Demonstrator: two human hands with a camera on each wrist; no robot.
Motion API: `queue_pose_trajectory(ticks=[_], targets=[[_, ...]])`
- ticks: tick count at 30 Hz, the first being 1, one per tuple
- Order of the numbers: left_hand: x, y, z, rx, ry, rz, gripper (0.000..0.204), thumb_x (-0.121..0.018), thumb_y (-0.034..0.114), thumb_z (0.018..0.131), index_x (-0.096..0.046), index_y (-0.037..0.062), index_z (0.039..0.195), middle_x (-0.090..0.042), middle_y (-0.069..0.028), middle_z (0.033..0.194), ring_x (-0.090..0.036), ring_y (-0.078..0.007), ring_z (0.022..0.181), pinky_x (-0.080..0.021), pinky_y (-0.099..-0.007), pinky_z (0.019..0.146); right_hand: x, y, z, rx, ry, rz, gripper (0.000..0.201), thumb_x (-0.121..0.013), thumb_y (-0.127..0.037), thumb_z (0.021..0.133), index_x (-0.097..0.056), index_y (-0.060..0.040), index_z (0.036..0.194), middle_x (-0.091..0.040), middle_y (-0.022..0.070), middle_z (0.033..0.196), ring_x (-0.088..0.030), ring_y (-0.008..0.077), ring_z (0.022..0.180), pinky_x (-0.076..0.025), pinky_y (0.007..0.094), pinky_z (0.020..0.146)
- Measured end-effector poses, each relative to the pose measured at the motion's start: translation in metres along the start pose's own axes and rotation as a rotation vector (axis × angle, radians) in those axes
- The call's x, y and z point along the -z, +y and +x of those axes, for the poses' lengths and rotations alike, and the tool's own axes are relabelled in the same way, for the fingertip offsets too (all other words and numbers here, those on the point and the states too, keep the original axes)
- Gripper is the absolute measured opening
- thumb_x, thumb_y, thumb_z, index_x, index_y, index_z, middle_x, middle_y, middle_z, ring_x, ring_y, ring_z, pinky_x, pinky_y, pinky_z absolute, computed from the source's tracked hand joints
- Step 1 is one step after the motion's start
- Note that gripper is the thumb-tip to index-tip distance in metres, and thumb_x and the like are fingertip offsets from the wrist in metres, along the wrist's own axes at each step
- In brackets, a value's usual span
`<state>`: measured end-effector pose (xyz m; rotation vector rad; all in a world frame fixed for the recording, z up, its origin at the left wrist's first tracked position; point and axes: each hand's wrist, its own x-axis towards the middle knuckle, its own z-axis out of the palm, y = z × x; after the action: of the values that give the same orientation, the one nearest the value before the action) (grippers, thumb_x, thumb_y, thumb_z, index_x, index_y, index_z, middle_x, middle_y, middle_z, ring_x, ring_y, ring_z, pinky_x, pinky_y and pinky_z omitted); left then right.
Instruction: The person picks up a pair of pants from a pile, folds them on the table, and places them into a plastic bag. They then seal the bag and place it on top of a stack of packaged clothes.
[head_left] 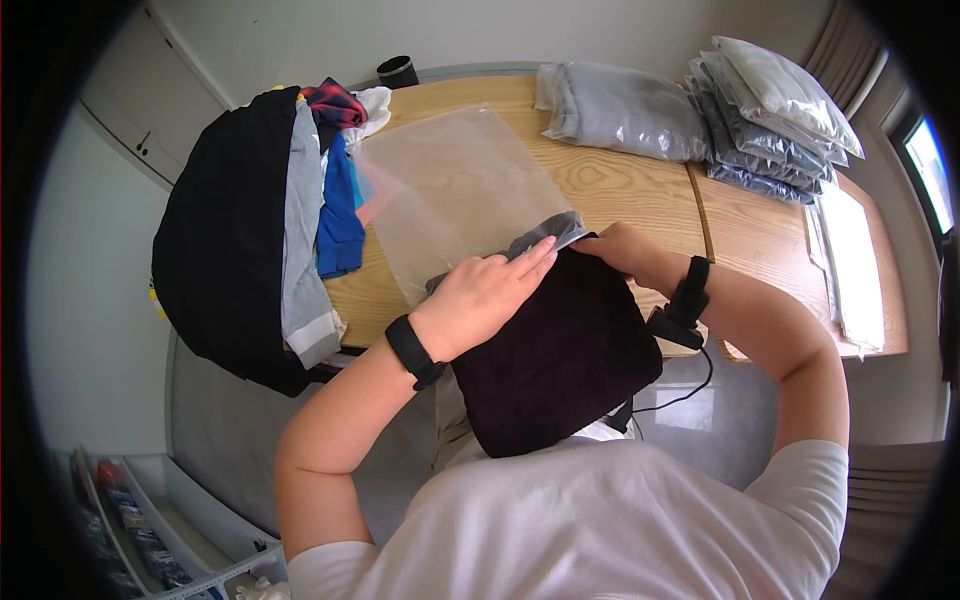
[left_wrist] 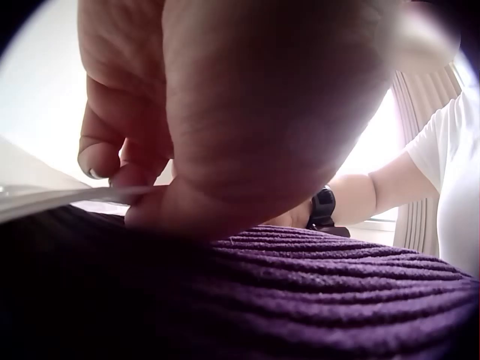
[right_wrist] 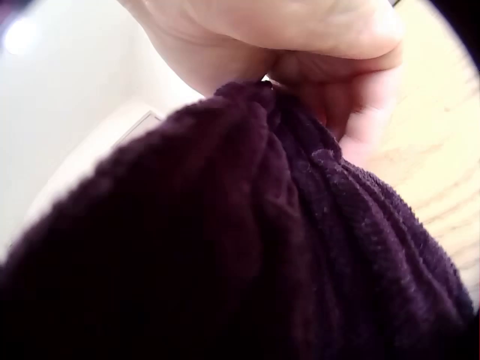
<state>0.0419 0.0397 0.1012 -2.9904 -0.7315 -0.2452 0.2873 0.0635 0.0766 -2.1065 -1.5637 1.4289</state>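
A folded dark purple ribbed garment (head_left: 550, 350) hangs at the table's front edge, close to the person's lap. The left hand (head_left: 485, 300) lies over its far edge; in the left wrist view its thumb and fingers pinch the thin edge of a clear plastic bag (left_wrist: 67, 199). At the garment's far right corner, the right hand (head_left: 625, 255) grips the cloth, and the right wrist view shows its fingers curled round the bunched purple fabric (right_wrist: 277, 150). A strip of grey cloth (head_left: 545, 232) shows just beyond the fingertips. The bag (head_left: 460, 180) spreads flat across the table.
A heap of clothes (head_left: 230, 230) stands on the left of the wooden table (head_left: 620, 200). Bagged grey garments (head_left: 625, 110) lie at the back, beside a stack of bagged clothes (head_left: 770, 110). White sheets (head_left: 850, 265) lie at the right, and a plastic bin (head_left: 190, 510) sits lower left.
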Motion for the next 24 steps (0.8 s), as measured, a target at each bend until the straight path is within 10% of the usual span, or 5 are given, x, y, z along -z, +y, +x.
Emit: queue_pose_trajectory(ticks=[5, 12, 14, 19, 24], targets=[[0.004, 0.001, 0.006, 0.087, 0.006, -0.074, 0.063, -0.054, -0.006, 0.075, -0.041, 0.0022, 0.137, -0.034, -0.0106, 0.148, -0.061, -0.0253, 0.078, -0.053, -0.0369, 0.072, -0.013, -0.018, -0.033, 0.402, 0.082, -0.489, 0.061, -0.031, -0.045, 0.1, -0.059, 0.0083, 0.103, -0.064, 0.0294, 0.094, -0.061, 0.0435, 0.094, -0.048, 0.0469, 0.082], [0.004, 0.013, 0.002, -0.043, 0.013, -0.128, 0.061, -0.052, -0.005, 0.076, -0.043, 0.0026, 0.136, -0.036, -0.0118, 0.148, -0.061, -0.0243, 0.079, -0.052, -0.0364, 0.072, -0.014, -0.013, -0.017, 0.461, 0.027, -0.602, 0.056, -0.03, -0.044, 0.1, -0.059, 0.0034, 0.11, -0.063, 0.0291, 0.098, -0.06, 0.0428, 0.096, -0.048, 0.0466, 0.084], [0.006, 0.015, -0.007, -0.045, -0.012, -0.158, 0.061, -0.052, -0.005, 0.077, -0.044, 0.0052, 0.136, -0.037, -0.0115, 0.146, -0.061, -0.0243, 0.081, -0.052, -0.0367, 0.073, -0.016, -0.01, -0.016, 0.239, 0.034, -0.344, 0.049, -0.039, -0.039, 0.099, -0.055, 0.0011, 0.122, -0.064, 0.0243, 0.107, -0.062, 0.0356, 0.101, -0.047, 0.0401, 0.09], [-0.001, -0.002, -0.059, 0.358, 0.224, 0.086, 0.063, -0.059, -0.004, 0.075, -0.048, 0.0144, 0.134, -0.052, -0.0122, 0.115, -0.059, -0.0286, 0.092, -0.049, -0.0377, 0.075, 0.003, 0.034, -0.03, 0.424, -0.441, 0.545, 0.067, -0.062, -0.029, 0.09, -0.032, 0.0027, 0.141, -0.048, 0.0119, 0.135, -0.045, 0.0182, 0.123, -0.034, 0.0312, 0.105], [-0.035, 0.0, -0.103, 0.691, 0.386, 0.018, 0.053, -0.068, 0.003, 0.071, -0.053, 0.0101, 0.121, -0.052, -0.0114, 0.108, -0.057, -0.0291, 0.09, -0.049, -0.0386, 0.075, -0.021, 0.054, -0.07, 0.28, -0.469, 0.771, 0.081, -0.077, -0.02, 0.077, -0.032, 0.0023, 0.141, -0.048, 0.0136, 0.134, -0.045, 0.0211, 0.124, -0.033, 0.0335, 0.107]])
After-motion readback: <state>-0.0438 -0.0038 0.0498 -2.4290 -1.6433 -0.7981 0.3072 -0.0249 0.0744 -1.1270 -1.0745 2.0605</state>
